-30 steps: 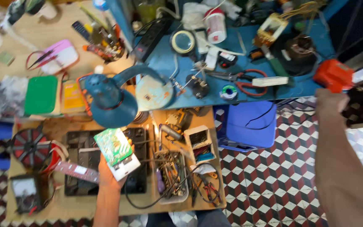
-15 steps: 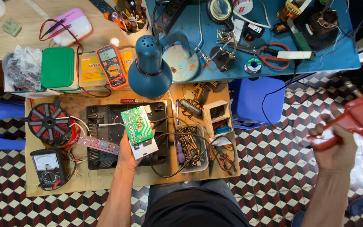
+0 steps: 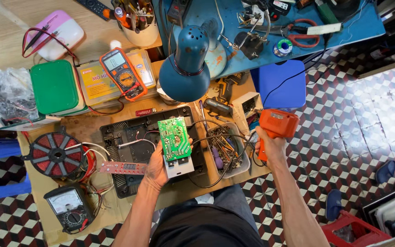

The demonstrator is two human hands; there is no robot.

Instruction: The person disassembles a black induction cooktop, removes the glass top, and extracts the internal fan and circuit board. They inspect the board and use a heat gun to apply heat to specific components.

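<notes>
Seen from above at a cluttered repair bench: left hand gripping a green circuit board over an open black appliance housing; right hand closed around an orange soldering gun, just beside a parts tray.

An electronics repair workshop, probably set up in a home: a low wooden tabletop crowded with an orange multimeter, an analogue meter, a red copper coil, a solder spool, a blue desk lamp, over patterned floor tiles.
</notes>
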